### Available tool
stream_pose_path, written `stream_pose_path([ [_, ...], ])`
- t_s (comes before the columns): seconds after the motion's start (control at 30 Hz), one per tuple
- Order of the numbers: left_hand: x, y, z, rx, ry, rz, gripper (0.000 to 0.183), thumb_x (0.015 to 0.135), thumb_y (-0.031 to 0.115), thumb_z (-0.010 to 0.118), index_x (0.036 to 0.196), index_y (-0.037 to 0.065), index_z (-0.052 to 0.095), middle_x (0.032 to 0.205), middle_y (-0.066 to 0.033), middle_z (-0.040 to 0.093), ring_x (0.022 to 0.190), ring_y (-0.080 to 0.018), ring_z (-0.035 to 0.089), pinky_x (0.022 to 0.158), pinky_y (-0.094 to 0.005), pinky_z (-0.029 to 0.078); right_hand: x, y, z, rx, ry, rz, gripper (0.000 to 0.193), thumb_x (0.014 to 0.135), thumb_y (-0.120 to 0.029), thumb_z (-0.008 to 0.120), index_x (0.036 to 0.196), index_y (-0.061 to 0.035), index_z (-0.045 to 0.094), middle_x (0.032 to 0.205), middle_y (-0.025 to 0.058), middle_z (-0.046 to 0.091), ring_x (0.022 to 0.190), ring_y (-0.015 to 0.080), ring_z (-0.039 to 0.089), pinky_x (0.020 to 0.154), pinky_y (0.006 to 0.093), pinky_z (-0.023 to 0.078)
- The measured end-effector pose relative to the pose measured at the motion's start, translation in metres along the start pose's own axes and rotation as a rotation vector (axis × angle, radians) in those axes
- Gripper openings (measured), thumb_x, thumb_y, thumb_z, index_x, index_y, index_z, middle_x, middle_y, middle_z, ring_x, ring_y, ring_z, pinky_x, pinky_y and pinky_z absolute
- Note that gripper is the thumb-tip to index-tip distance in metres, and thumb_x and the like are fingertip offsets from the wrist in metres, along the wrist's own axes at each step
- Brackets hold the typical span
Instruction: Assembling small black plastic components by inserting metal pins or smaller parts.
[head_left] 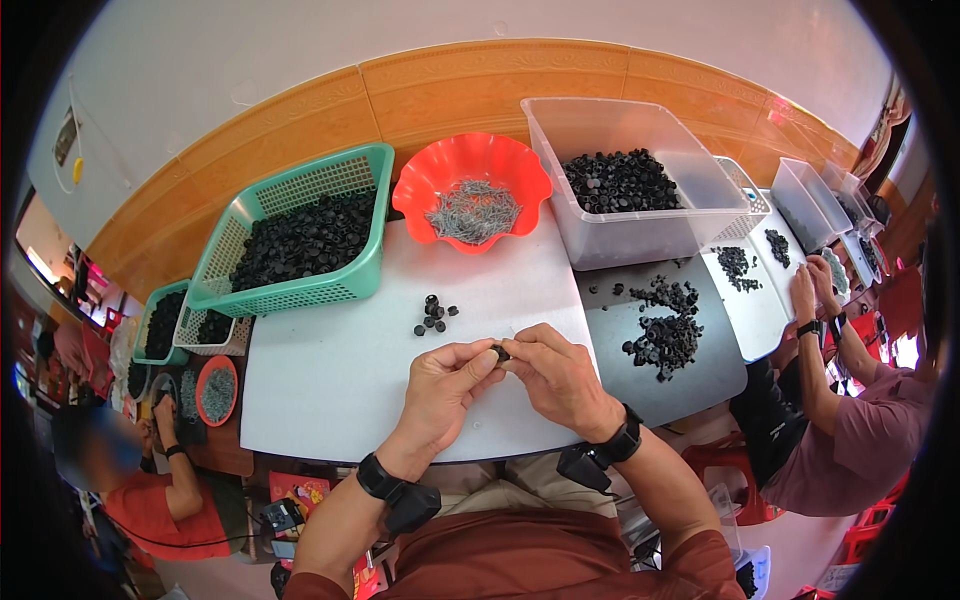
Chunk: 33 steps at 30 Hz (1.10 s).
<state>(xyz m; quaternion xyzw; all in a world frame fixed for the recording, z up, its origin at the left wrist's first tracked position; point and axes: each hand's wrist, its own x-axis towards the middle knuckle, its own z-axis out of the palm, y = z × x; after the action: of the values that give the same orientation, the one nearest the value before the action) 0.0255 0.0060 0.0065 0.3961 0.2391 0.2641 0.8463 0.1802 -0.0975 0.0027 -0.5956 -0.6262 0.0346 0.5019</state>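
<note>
Over the front part of the white tabletop, my two hands meet. Between the fingertips of my left hand sits a small round black plastic part. My right hand pinches at the same part from the other side; my fingers cover most of it. Just beyond lies a little group of black round parts. A red wavy-rimmed bowl farther back holds many thin metal pins.
A green basket full of black parts stands back left, a clear plastic bin back right. Loose black parts cover some of the dark mat. People work at left and right.
</note>
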Motion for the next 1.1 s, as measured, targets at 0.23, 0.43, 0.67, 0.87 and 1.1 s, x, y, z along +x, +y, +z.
stream_pose_path([
  [0.23, 0.0007, 0.0000, 0.0006, 0.008, -0.011, 0.003, 0.020, 0.096, 0.003, 0.068, 0.114, -0.006, 0.068, 0.111, -0.0132, 0.071, 0.096, -0.0174, 0.070, 0.089, -0.0312, 0.061, 0.0002, 0.0010, -0.0002, 0.010, -0.004, 0.015, 0.027, 0.088, -0.004, 0.072, 0.115, -0.0056, 0.068, 0.104, 0.0102, 0.065, 0.078, 0.0314, 0.069, 0.066, 0.0376, 0.058],
  [0.43, 0.0021, -0.0008, -0.0007, 0.019, -0.027, -0.005, 0.019, 0.096, 0.004, 0.067, 0.113, -0.004, 0.069, 0.112, -0.0125, 0.070, 0.096, -0.0178, 0.070, 0.089, -0.0311, 0.061, 0.0001, -0.0005, -0.0012, 0.039, -0.005, 0.038, 0.026, 0.088, -0.002, 0.072, 0.114, -0.0042, 0.069, 0.103, 0.0111, 0.066, 0.078, 0.0310, 0.070, 0.066, 0.0367, 0.058],
  [0.67, 0.0015, -0.0009, 0.0008, 0.019, -0.035, -0.013, 0.018, 0.096, 0.004, 0.067, 0.113, -0.002, 0.070, 0.111, -0.0112, 0.071, 0.096, -0.0180, 0.070, 0.089, -0.0309, 0.062, -0.0003, 0.0012, -0.0005, 0.077, 0.011, 0.035, 0.026, 0.087, 0.000, 0.072, 0.112, -0.0024, 0.068, 0.101, 0.0128, 0.068, 0.079, 0.0313, 0.071, 0.066, 0.0356, 0.058],
  [0.87, 0.0013, -0.0002, 0.0015, 0.028, -0.033, -0.011, 0.017, 0.096, 0.004, 0.068, 0.112, -0.002, 0.070, 0.110, -0.0112, 0.071, 0.096, -0.0177, 0.070, 0.090, -0.0310, 0.061, 0.0014, -0.0024, -0.0016, 0.097, 0.014, 0.073, 0.023, 0.087, 0.000, 0.072, 0.109, -0.0043, 0.067, 0.099, 0.0123, 0.068, 0.079, 0.0319, 0.070, 0.067, 0.0364, 0.058],
  [1.1, 0.0023, -0.0041, -0.0006, 0.069, -0.046, 0.007, 0.018, 0.096, 0.004, 0.068, 0.112, -0.003, 0.070, 0.111, -0.0119, 0.071, 0.096, -0.0172, 0.069, 0.088, -0.0300, 0.060, 0.0032, -0.0068, -0.0039, 0.111, -0.008, 0.126, 0.018, 0.087, -0.001, 0.072, 0.103, -0.0043, 0.066, 0.095, 0.0118, 0.066, 0.079, 0.0314, 0.069, 0.067, 0.0373, 0.056],
])
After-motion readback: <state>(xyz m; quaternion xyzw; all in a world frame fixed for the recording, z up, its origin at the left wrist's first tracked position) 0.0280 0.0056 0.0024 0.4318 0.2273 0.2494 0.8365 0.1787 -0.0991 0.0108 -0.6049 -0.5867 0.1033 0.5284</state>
